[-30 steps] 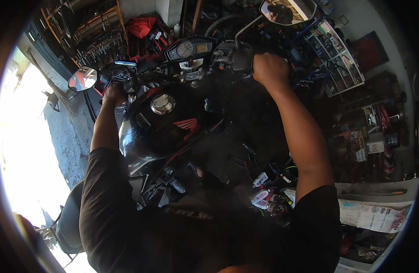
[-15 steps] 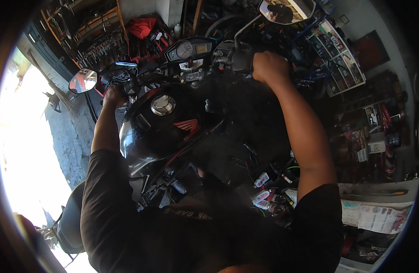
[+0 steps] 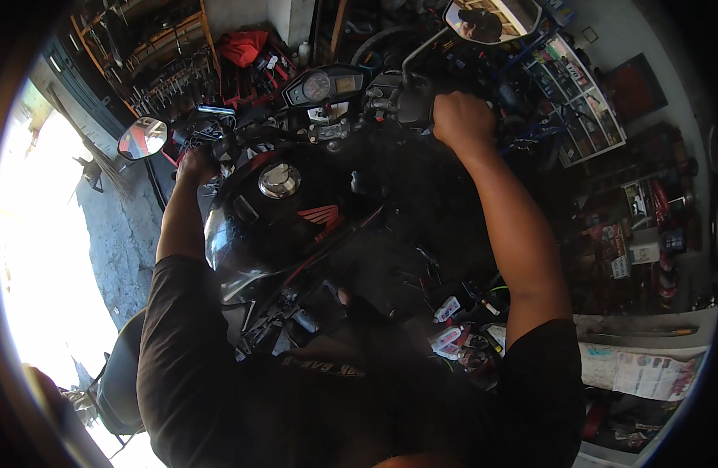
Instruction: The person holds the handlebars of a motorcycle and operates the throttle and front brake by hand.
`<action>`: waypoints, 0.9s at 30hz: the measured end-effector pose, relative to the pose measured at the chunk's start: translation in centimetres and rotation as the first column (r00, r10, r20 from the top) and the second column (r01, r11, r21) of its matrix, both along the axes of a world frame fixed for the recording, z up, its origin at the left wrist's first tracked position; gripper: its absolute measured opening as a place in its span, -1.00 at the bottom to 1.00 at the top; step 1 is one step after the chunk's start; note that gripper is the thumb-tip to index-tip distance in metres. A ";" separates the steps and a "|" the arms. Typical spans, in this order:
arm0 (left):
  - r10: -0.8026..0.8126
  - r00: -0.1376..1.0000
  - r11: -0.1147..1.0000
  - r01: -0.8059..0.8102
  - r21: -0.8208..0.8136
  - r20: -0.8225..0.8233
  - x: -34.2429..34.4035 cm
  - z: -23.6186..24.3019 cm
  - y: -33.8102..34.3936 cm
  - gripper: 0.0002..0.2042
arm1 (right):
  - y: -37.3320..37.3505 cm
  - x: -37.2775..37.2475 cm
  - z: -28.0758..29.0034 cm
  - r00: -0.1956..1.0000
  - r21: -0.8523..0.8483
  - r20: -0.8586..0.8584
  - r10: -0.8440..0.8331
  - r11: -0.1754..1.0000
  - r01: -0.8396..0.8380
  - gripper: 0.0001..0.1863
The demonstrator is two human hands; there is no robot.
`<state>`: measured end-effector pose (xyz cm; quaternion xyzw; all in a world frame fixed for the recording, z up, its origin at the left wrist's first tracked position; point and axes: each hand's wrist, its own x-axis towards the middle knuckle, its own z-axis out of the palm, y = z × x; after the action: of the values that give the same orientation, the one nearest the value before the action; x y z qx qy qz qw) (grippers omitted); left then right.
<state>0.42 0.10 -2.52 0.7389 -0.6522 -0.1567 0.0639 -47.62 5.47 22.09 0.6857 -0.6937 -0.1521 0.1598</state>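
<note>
A black motorcycle stands before me, its fuel tank [image 3: 277,222] with a silver filler cap [image 3: 279,180] and a red wing emblem below my view. My right hand [image 3: 463,121] is closed around the right handlebar grip, which its fingers mostly hide. On the other side, my left hand [image 3: 195,166] wraps the left handlebar grip; its fingertips are partly hidden. Between the hands sits the instrument cluster [image 3: 322,86], with a round dial and a small screen. A left mirror [image 3: 144,139] and a right mirror [image 3: 491,19] rise from the handlebar.
Hand tools hang on a wooden rack [image 3: 168,90] at the far left, near a red cloth [image 3: 244,48]. Bottles and small parts [image 3: 449,335] lie on the floor to the right. A glass display case [image 3: 581,101] stands at the far right, and a shelf [image 3: 647,331] is nearer.
My right hand has turned slightly on the grip, and the right forearm and elbow have shifted a little to the left. The left hand stays in place.
</note>
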 end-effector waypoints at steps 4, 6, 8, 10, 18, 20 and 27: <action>-0.023 0.999 1.000 0.023 -0.007 0.030 0.1 0.0 -0.1 -0.53 | 0.0 -0.8 -1.6 0.996 -0.124 -0.003 0.085 0.989 -0.085 -0.85; -0.022 1.000 1.000 0.022 -0.016 0.017 0.1 -0.1 -0.1 -0.53 | 0.0 -1.0 -2.1 0.994 -0.174 -0.014 0.106 0.979 -0.107 -0.85; -0.018 1.000 1.000 0.018 -0.023 0.005 0.1 -0.2 0.0 -0.53 | 0.1 -1.0 -2.2 0.993 -0.187 -0.034 0.109 0.976 -0.114 -0.86; -0.015 1.000 0.999 0.015 -0.033 0.008 0.1 -0.1 0.0 -0.53 | 0.2 -0.9 -1.6 0.991 -0.145 -0.008 0.131 0.981 -0.131 -0.84; -0.026 1.000 0.999 0.026 -0.032 -0.011 0.3 -0.6 -0.2 -0.54 | -0.4 0.7 1.5 0.995 0.142 0.047 -0.083 0.987 0.075 -0.72; -0.026 1.000 0.999 0.026 -0.030 -0.013 0.4 -0.8 -0.3 -0.55 | -0.3 0.9 1.5 0.994 0.136 0.051 -0.095 0.987 0.088 -0.73; -0.025 1.000 0.999 0.025 -0.025 -0.001 0.1 -0.2 0.0 -0.56 | -0.4 0.7 1.2 0.995 0.118 0.038 -0.090 0.989 0.085 -0.75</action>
<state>0.52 0.15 -2.71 0.7297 -0.6634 -0.1498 0.0715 -46.89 5.11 23.25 0.6660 -0.7162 -0.1843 0.0976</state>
